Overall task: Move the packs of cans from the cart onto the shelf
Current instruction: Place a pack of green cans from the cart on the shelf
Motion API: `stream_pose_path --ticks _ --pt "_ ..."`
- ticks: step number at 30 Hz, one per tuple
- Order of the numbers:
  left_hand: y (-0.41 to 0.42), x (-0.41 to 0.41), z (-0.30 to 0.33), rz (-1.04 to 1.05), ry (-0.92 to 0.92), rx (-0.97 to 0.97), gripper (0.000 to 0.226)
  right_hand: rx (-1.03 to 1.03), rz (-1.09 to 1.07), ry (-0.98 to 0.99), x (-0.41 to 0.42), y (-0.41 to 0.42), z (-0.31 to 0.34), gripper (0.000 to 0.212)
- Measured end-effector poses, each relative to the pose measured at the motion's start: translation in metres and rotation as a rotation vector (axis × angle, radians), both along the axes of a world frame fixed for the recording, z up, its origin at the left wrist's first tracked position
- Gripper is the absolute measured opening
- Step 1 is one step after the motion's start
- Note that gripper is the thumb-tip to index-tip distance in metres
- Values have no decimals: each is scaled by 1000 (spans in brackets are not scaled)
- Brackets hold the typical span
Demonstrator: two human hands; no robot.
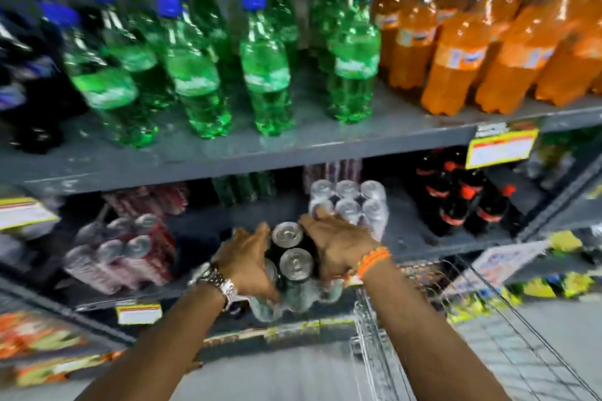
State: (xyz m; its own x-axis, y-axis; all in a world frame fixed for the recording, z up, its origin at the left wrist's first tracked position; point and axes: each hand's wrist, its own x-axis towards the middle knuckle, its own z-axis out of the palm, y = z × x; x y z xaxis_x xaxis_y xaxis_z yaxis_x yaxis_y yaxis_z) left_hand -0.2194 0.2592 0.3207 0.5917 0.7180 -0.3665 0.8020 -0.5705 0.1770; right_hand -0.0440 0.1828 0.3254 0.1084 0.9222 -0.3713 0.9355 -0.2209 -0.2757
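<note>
Hands clamp one pack of cans [293,265] from both sides: left hand [247,257], right hand [338,246], each grip closed on it. Pack sits raised before the lower shelf [423,238], just beside a shelved pack [350,203]; wire cart [423,335] below right.

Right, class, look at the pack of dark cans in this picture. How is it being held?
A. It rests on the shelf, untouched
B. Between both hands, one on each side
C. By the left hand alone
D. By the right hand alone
B: the left hand and the right hand press on opposite sides of the pack of cans, in front of the lower shelf.
</note>
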Motion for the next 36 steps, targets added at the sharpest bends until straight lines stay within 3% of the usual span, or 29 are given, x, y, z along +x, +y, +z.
stream_pose_path --ticks 2,8,12,18,21,24,25,27,29,30,32,36 --pt "26 -19 -3 87 -26 26 105 26 55 -4 -17 40 -8 94" --pt "94 -46 -33 225 -41 39 108 54 107 -28 -49 124 -40 116" --pt "118 -49 -46 259 -48 67 93 16 104 -47 -52 154 -60 126" --pt "136 -54 -66 282 -169 56 97 65 38 -21 -50 169 -84 115" --pt "132 -65 -76 384 -324 21 127 141 -45 109 -47 160 -88 125" --pt "111 -81 -91 551 -578 -12 114 238 -245 438 -44 139 -93 141" --pt "103 -84 -98 598 -660 -46 99 288 -345 549 -43 130 -98 136" --pt "86 -90 -111 660 -760 -102 72 358 -559 695 -45 113 -109 103" --pt "74 -93 -125 678 -819 -109 61 360 -654 747 -50 103 -120 64" --pt "72 -93 -130 678 -824 -84 56 358 -656 773 -53 101 -122 56" --pt "70 -92 -139 659 -839 -6 52 366 -633 837 -59 97 -128 53" --pt "75 -93 -142 622 -838 12 56 399 -646 876 -68 93 -130 72"
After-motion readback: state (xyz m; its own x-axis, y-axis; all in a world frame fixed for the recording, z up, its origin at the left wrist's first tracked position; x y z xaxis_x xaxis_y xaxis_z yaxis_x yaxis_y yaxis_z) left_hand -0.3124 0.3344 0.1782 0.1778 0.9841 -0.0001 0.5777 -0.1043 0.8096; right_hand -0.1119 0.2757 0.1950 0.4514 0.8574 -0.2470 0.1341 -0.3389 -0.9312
